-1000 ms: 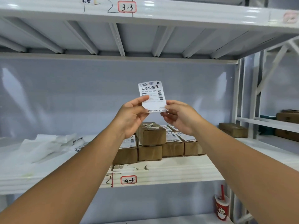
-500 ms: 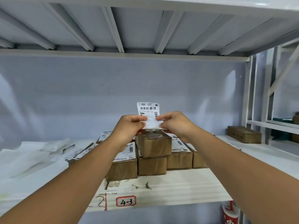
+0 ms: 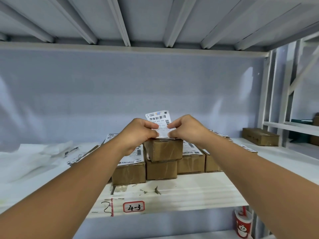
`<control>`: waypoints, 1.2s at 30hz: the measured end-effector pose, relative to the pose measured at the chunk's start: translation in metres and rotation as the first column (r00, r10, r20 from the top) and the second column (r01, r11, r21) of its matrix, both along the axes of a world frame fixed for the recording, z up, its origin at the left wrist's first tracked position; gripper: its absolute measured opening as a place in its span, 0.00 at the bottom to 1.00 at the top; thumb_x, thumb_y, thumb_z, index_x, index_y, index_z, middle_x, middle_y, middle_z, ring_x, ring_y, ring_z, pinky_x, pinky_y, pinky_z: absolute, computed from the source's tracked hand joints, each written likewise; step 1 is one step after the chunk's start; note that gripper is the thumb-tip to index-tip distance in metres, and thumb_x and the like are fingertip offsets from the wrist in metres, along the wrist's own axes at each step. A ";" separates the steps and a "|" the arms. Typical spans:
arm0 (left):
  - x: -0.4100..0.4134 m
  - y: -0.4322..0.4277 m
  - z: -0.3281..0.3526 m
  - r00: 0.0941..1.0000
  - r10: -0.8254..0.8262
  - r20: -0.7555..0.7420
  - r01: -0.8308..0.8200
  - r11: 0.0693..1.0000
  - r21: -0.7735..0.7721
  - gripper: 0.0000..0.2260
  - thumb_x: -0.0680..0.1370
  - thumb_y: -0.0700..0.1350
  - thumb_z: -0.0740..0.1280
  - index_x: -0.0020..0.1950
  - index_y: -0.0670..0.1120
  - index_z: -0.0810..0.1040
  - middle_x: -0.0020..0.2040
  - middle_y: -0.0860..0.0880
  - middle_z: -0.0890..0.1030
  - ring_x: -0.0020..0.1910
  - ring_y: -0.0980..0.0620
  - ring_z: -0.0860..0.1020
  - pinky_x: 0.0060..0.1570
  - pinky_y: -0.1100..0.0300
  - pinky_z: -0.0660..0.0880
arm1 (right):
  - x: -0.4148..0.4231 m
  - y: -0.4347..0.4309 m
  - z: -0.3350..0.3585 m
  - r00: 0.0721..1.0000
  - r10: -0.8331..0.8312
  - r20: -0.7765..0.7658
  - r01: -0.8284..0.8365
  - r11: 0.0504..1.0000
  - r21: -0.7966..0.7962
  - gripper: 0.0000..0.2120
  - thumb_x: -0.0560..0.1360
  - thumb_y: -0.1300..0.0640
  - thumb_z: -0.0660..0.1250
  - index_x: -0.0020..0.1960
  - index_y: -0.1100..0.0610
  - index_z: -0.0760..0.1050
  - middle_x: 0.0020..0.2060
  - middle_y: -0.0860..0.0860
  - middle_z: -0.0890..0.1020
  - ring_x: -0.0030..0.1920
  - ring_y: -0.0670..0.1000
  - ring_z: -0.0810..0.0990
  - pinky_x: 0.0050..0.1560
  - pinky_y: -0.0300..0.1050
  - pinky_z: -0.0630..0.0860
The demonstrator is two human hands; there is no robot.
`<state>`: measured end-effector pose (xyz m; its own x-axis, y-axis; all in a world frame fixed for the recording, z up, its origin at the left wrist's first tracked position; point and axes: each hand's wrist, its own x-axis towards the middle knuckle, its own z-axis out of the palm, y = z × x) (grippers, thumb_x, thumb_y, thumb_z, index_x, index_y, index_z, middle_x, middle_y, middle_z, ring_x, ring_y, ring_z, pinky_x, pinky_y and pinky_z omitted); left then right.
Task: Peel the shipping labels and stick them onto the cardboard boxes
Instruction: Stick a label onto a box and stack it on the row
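A white shipping label (image 3: 158, 118) with barcodes stands upright between my hands. My left hand (image 3: 138, 133) pinches its lower left part and my right hand (image 3: 187, 129) pinches its lower right part. The label's bottom edge is right above the top of a small cardboard box (image 3: 164, 149), stacked on another box (image 3: 161, 169). Whether the label touches the box is hidden by my fingers. Labelled boxes sit to the left (image 3: 130, 168) and right (image 3: 191, 161) of the stack on the white shelf (image 3: 172, 194).
Crumpled white backing paper (image 3: 34, 157) lies on the shelf's left side. A lone brown box (image 3: 260, 138) sits at the back right. The shelf edge carries a tag "4-3" (image 3: 133, 206). A red paper cup (image 3: 242, 223) stands below right. A shelf deck hangs close overhead.
Both hands have lowered the label from chest height in the air down to the top box of the stack. The view has tilted down with them.
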<state>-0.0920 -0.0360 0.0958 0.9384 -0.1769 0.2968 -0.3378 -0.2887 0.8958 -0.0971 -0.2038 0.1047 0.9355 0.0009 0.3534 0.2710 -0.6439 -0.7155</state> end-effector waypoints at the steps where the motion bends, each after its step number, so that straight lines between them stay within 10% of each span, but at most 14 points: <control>1: 0.001 0.000 -0.001 1.000 0.004 0.001 -0.004 1.000 0.014 0.11 0.73 0.34 0.69 0.52 0.46 0.80 0.53 0.46 0.81 0.51 0.49 0.80 0.57 0.58 0.75 | 0.000 0.000 0.000 1.000 0.001 -0.006 -0.001 1.000 -0.011 0.14 0.70 0.60 0.73 0.56 0.55 0.79 0.53 0.52 0.80 0.50 0.50 0.78 0.39 0.37 0.70; 20: 0.002 -0.002 -0.002 0.999 0.040 -0.008 -0.039 0.996 0.077 0.13 0.72 0.33 0.69 0.56 0.42 0.79 0.54 0.44 0.80 0.55 0.46 0.78 0.61 0.54 0.74 | -0.002 0.000 -0.002 1.000 -0.009 0.008 0.010 0.993 -0.119 0.19 0.71 0.58 0.73 0.61 0.54 0.77 0.57 0.50 0.78 0.52 0.49 0.76 0.39 0.35 0.69; 36: -0.014 -0.011 0.012 0.998 0.059 -0.020 -0.054 0.977 0.206 0.11 0.73 0.31 0.63 0.42 0.44 0.81 0.44 0.48 0.79 0.40 0.51 0.77 0.42 0.63 0.76 | 0.000 0.003 -0.001 1.000 -0.006 -0.005 0.005 0.981 -0.195 0.21 0.70 0.57 0.73 0.63 0.54 0.76 0.61 0.51 0.77 0.60 0.50 0.76 0.57 0.40 0.73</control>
<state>-0.1059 -0.0469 0.1080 0.9556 -0.1782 0.2349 -0.2930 -0.4851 0.8239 -0.0969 -0.2012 0.1036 0.9375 0.0645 0.3420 0.2638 -0.7728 -0.5772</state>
